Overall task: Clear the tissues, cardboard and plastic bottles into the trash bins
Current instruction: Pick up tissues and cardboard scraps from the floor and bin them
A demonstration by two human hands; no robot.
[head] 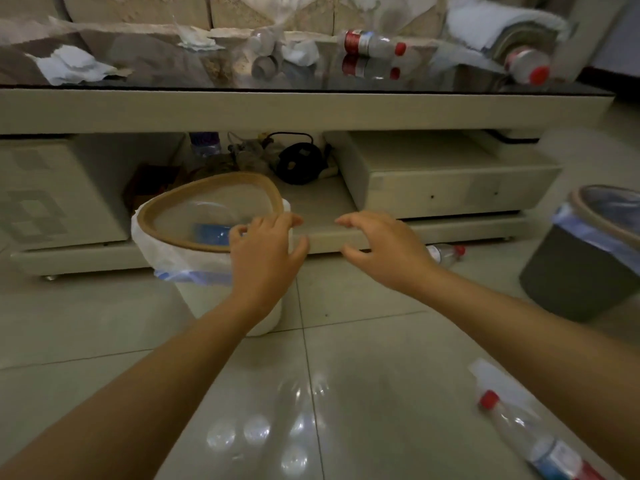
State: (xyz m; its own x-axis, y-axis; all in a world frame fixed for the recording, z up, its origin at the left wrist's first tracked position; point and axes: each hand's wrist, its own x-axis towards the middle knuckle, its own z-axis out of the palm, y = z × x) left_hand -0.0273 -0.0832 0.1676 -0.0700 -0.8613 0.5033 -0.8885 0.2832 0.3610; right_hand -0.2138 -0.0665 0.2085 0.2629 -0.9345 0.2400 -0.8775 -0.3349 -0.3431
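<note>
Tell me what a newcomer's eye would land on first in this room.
Two bare hands reach out mid-frame, the left hand over the near rim of a white bin with a blue-labelled bottle inside, the right hand empty beside it. Behind them, the glossy table top is littered with crumpled tissues and a red-capped bottle. Another bottle lies on the floor at bottom right, near a grey bin.
</note>
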